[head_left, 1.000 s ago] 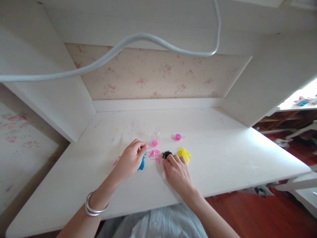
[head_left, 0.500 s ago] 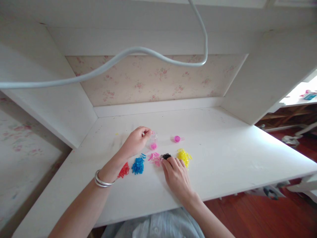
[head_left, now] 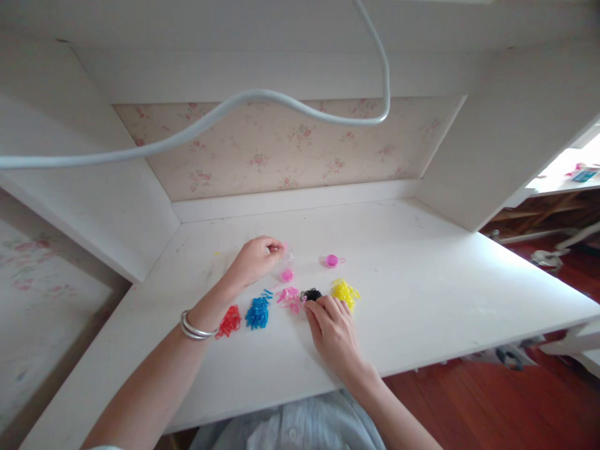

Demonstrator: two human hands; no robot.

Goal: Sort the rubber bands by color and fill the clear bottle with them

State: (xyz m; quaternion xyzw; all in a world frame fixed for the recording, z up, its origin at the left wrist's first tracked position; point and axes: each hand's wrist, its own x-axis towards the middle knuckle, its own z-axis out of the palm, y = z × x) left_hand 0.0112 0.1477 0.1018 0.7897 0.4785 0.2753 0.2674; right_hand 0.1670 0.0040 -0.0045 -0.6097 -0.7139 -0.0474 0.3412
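My left hand (head_left: 257, 259) is closed in a pinch at the far end of a small clear jar (head_left: 289, 257), with a bit of pink at the fingertips. Pink bands (head_left: 286, 275) show inside the jar's near end. My right hand (head_left: 334, 325) is closed, thumb and fingers pinching what looks like a small pink rubber band (head_left: 305, 300). Its fingers lie against a pile of black rubber bands (head_left: 310, 294) and partly hide it. A loose pile of pink rubber bands (head_left: 289, 295) lies between the jar and my right hand.
Blue rubber bands (head_left: 257, 312) and red rubber bands (head_left: 229, 322) lie to the left, yellow rubber bands (head_left: 345, 292) to the right. A round pink lid (head_left: 332, 261) sits farther back on the white desk (head_left: 422, 275). A white cable (head_left: 262, 95) crosses above.
The view has shifted slightly. Both hands stay in nearly the same places, the left at the jar and the right beside the black bands.
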